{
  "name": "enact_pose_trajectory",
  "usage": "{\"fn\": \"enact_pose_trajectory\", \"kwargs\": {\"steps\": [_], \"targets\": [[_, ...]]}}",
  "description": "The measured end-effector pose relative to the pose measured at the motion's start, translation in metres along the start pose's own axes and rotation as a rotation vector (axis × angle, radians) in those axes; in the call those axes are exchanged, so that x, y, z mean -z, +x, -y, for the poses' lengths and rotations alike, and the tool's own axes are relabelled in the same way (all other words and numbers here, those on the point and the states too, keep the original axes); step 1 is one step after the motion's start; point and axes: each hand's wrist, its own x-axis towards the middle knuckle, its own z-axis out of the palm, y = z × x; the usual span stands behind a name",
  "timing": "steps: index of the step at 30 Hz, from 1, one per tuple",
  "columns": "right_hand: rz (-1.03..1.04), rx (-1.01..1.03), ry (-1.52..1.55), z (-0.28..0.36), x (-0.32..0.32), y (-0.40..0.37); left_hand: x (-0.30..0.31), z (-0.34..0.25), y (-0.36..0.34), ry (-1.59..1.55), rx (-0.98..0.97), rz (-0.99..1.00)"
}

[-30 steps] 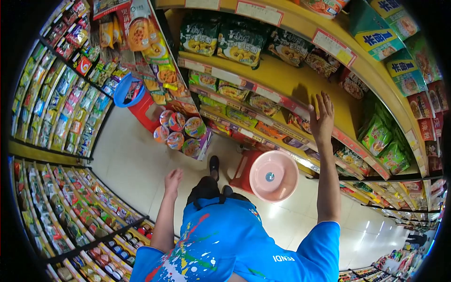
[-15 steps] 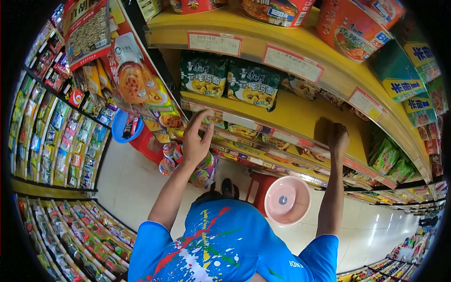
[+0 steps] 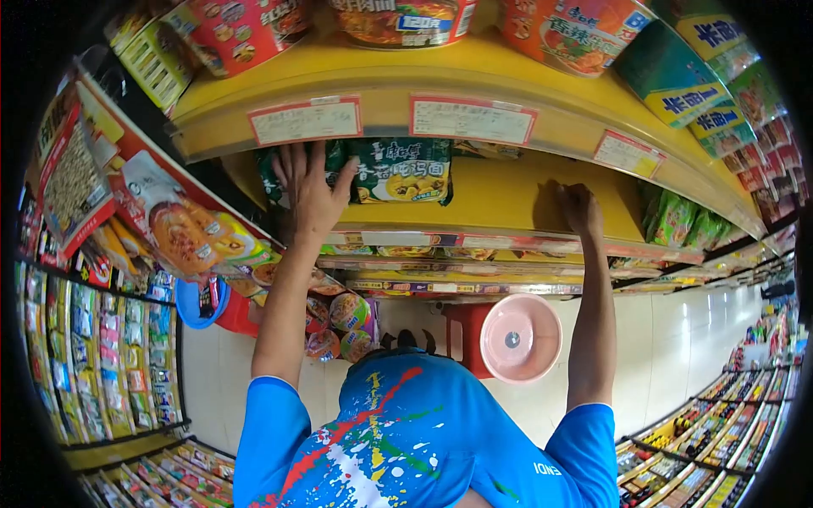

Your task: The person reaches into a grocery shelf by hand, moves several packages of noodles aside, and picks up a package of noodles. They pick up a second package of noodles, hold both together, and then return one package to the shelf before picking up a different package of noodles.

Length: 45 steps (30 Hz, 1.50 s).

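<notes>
While hands (image 3: 315, 201) are inside shelf (image 3: 500, 195) | green packet (image 3: 405, 173): "康师傅" | shirt (image 3: 440, 432): "ENDI"

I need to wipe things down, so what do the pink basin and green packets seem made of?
Pink basin: probably smooth, mildly glossy plastic, from its even colour and highlights. Green packets: likely thin, shiny plastic film, from the printed, slightly wrinkled surface; any foil lining can't be seen.

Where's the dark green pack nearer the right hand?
The pack is at upper centre in the head view, on the yellow shelf, immediately right of the left hand and below a price label.
</notes>
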Motion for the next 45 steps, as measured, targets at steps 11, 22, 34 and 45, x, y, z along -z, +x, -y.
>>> {"fn": "enact_pose_trajectory", "kwargs": {"steps": [11,22,34,45], "targets": [[0.177,0.123,0.272,-0.029,-0.002,0.021,-0.011,0.012,-0.002,0.021,-0.04,-0.066],[0.175,0.034,-0.079,-0.011,-0.002,0.028,-0.028,-0.084,0.046,-0.16,-0.305,0.104],[0.126,-0.091,-0.099,-0.011,-0.006,0.025,-0.036,-0.096,0.063,0.002,-0.18,0.279],[0.024,-0.09,-0.1,-0.006,-0.008,0.016,-0.048,-0.139,0.068,-0.049,-0.393,0.341]]}}
